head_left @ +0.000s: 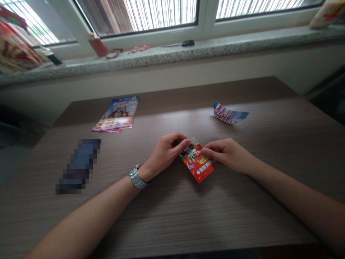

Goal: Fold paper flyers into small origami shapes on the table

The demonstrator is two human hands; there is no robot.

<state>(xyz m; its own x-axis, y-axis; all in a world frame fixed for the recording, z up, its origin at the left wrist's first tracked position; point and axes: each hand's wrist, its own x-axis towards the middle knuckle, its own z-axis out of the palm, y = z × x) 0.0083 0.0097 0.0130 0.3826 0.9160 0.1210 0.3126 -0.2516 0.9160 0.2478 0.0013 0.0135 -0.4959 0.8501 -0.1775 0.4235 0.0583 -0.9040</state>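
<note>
Between my hands is a small folded leaflet (201, 169), red with a colourful cartoon print, tilted a little above the table. My left hand (169, 149), with a metal watch (138, 176) on its wrist, pinches the upper left edge between thumb and fingers. On the opposite edge, my right hand (226, 154) grips the paper with thumb and forefinger. The fingers behind the leaflet are partly hidden. Beyond my right hand, a creased blue and red leaflet (229, 114) stands partly folded on the table.
A stack of printed flyers (118, 113) lies at the table's back left, with a pixelated dark flat object (79, 165) nearer me. Along the stone windowsill (161, 57) are scissors (185, 43), a reddish box (97, 45) and a colourful bag (18, 50). The wooden table (167, 223) ends below the sill.
</note>
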